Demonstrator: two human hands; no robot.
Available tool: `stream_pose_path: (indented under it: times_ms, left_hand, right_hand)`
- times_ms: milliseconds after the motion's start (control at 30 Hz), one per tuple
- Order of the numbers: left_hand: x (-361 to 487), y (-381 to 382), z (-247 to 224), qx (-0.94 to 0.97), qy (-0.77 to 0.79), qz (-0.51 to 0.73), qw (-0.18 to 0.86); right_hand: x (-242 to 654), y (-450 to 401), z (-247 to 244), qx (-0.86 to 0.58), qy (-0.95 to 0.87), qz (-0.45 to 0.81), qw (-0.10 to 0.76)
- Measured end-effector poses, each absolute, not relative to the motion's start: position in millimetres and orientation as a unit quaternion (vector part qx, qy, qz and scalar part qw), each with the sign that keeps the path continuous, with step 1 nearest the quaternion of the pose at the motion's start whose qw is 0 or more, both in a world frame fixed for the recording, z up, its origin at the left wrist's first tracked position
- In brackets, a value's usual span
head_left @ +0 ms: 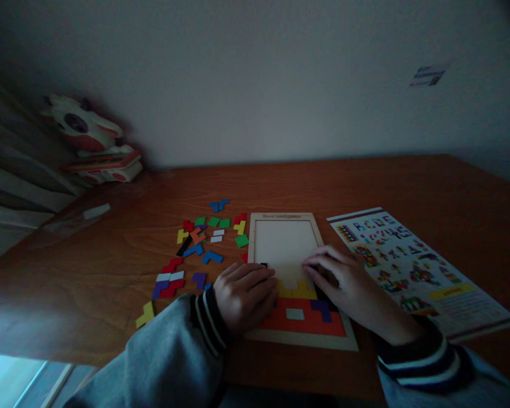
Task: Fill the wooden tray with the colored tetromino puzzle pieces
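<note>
A wooden puzzle tray (pixel 284 216) lies before me, its lower part filled with red pieces (pixel 280 320), yellow pieces (pixel 297 290), a white piece (pixel 294 314) and a purple piece (pixel 321 310). My left hand (pixel 246 294) rests over the tray's left side, fingers stretched and lying together. The tip of a black piece (pixel 264 264) shows just beyond those fingers; the rest is hidden. Over the right side, my right hand (pixel 340 277) has its fingers extended and slightly apart, fingertips at the bare board. Beneath it a dark piece (pixel 320 293) is partly covered.
Loose coloured pieces lie left of the tray, among them a blue piece (pixel 212 256), a green piece (pixel 242 241) and a yellow piece (pixel 145 315). A printed pattern sheet (pixel 425 266) is at the right. A cow-shaped toy (pixel 89 133) stands at the back left by the wall.
</note>
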State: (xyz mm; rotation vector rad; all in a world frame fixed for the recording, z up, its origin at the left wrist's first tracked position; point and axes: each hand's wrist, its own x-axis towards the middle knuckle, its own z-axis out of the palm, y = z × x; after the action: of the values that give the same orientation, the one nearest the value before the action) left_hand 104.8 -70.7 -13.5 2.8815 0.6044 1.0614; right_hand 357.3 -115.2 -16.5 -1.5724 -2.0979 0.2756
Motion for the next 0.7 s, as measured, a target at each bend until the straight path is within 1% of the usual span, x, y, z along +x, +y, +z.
stream_pose_path:
  times_ms: [167, 400, 700]
  left_hand:
    - [106, -71, -9, 0.919, 0.203, 0.337, 0.001]
    - [108, -74, -8, 0.922, 0.192, 0.336, -0.015]
    - [107, -75, -13, 0.921, 0.209, 0.327, -0.021]
  right_hand:
    - [355, -115, -14, -0.579, -0.773, 0.094, 0.243]
    - [354, -111, -12, -0.593, -0.76, 0.117, 0.238]
    - [347, -102, -6, -0.598, -0.766, 0.063, 0.228]
